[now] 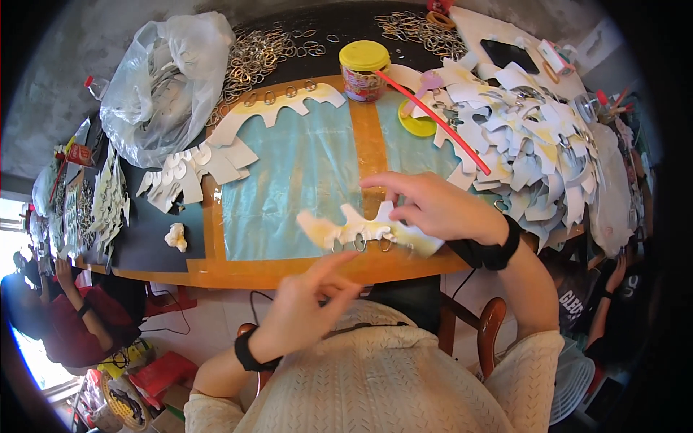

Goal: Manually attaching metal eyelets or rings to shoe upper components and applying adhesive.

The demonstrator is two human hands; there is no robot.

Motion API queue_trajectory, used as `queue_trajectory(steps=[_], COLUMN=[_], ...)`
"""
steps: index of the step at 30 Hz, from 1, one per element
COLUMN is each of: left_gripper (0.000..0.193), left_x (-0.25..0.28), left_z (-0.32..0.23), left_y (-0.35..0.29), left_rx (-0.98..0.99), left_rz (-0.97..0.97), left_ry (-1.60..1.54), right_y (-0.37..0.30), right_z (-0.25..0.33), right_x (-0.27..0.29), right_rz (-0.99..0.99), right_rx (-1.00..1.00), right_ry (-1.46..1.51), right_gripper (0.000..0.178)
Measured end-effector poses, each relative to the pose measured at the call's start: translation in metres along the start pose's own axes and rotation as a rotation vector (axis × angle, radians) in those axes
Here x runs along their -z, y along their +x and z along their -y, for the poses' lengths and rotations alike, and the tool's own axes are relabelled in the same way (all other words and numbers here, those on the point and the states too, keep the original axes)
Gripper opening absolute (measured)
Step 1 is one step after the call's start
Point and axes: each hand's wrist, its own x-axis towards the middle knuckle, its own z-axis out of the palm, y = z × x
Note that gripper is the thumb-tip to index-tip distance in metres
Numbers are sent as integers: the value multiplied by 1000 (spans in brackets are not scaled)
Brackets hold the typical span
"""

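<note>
On the blue plastic sheet [285, 184] lies a curved white cut-out strip [314, 229] with notches, yellowish patches and small metal rings [359, 244] along its near edge. My right hand [447, 209] hovers over its right part, thumb and index apart; the thumb is close to one prong, and I cannot tell if it touches. My left hand [310, 303] is just in front of the strip, index stretched toward a ring, the other fingers loosely curled, nothing seen in it. A similar strip [249, 115] with several upright rings lies farther back.
A large heap of white cut-outs [523, 144] covers the right side. A yellow-lidded tub [364, 68], a red stick [440, 126] and piles of metal rings [253, 61] are at the back. A clear plastic bag [166, 86] stands left. People sit at both sides.
</note>
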Motion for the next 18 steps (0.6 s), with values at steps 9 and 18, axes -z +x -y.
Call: queue_trajectory(steps=[9, 18], left_gripper=[12, 9], left_x=[-5, -13], left_z=[-10, 3], left_y=[59, 80], left_rx=[-455, -474], left_rz=[-58, -103], left_ry=[656, 740], right_y=[-6, -37], right_z=[-7, 2], right_x=[-14, -49], right_rz=[-276, -438], right_rx=[181, 79], right_ry=[-538, -340], right_gripper=[43, 35])
